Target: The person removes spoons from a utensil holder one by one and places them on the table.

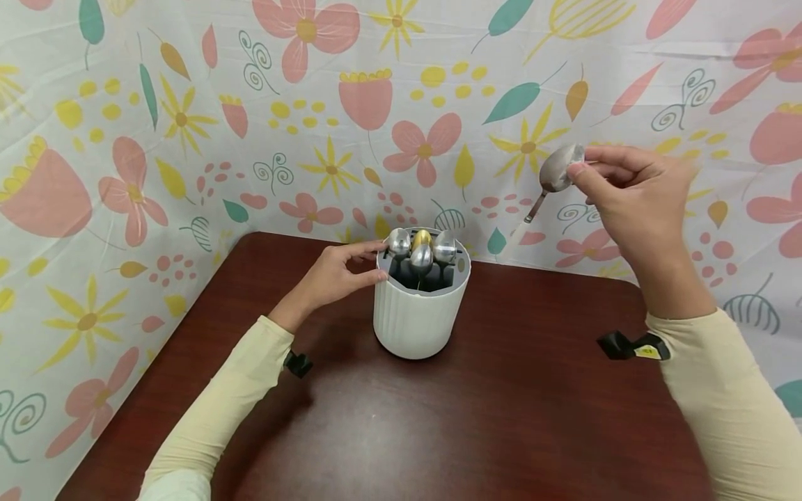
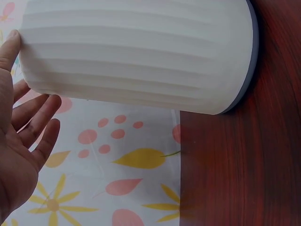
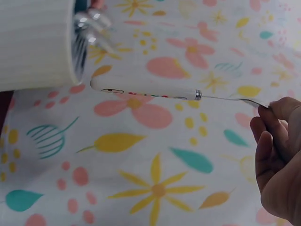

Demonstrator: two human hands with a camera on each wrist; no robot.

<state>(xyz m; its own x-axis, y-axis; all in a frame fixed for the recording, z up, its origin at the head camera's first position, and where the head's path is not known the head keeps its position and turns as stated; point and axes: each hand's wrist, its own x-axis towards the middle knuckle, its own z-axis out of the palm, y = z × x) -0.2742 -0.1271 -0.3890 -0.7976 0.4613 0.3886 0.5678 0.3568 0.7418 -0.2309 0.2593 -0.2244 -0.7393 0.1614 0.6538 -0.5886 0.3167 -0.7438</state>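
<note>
In the head view, my right hand is raised to the right of a white ribbed utensil holder. It pinches a spoon by its metal bowl. The spoon's white, patterned handle points down and left toward the holder, apart from it. My left hand touches the left side of the holder's rim, thumb and index finger extended and spread. The left wrist view shows its other fingers loosely bent beside the ribbed wall. Several spoons, one gold and the others silver, stand bowl-up in the holder's grey slotted insert.
The holder stands upright toward the back of a dark red-brown wooden table. Behind and to the left hangs a white cloth printed with flowers and leaves. Small black wrist cameras are worn near both sleeve cuffs.
</note>
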